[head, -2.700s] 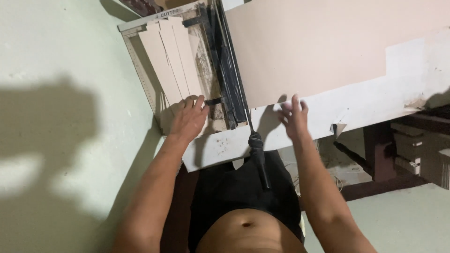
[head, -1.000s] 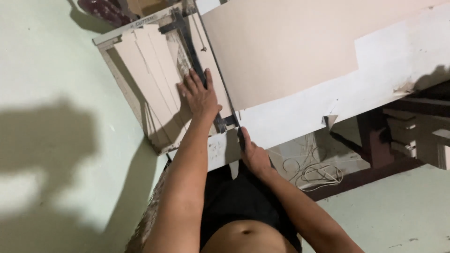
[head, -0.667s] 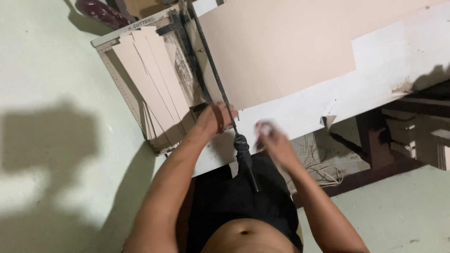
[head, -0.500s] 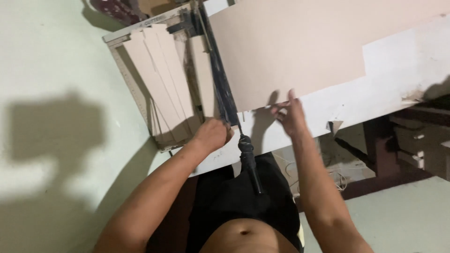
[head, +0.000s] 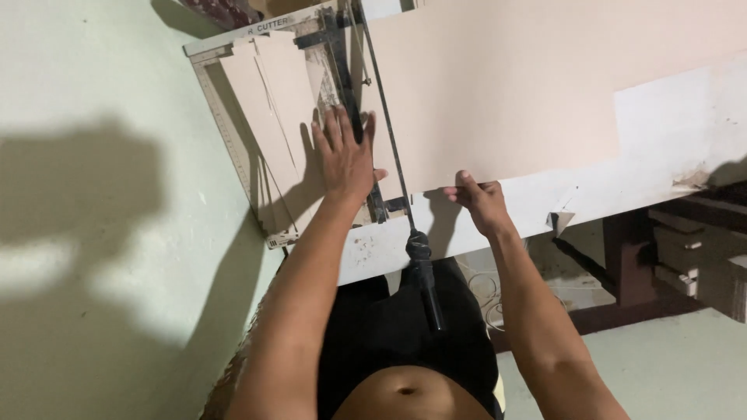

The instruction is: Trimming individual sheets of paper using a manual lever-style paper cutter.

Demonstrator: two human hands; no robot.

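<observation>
**Sheet held at the cutter**

The left hand (head: 345,159) is being pressed flat, fingers spread, on the paper cutter (head: 311,124). The large tan sheet (head: 498,85), lying across the white bench (head: 669,155), is being pinched at its near edge by the right hand (head: 478,204).

A small paper-cutting workshop, rough and plain.

You stand at a white bench (head: 669,148) with chipped, worn edges; on it sits a lever-arm paper cutter (head: 233,132) with a ruled edge, its long blade arm (head: 389,155) ending in a black handle (head: 426,280); a stack of tan cut strips (head: 272,101) and a large tan board (head: 529,85) lie there; below you see a bare pale floor (head: 93,233), loose wires (head: 486,292) and dark wooden framing (head: 630,264).
</observation>
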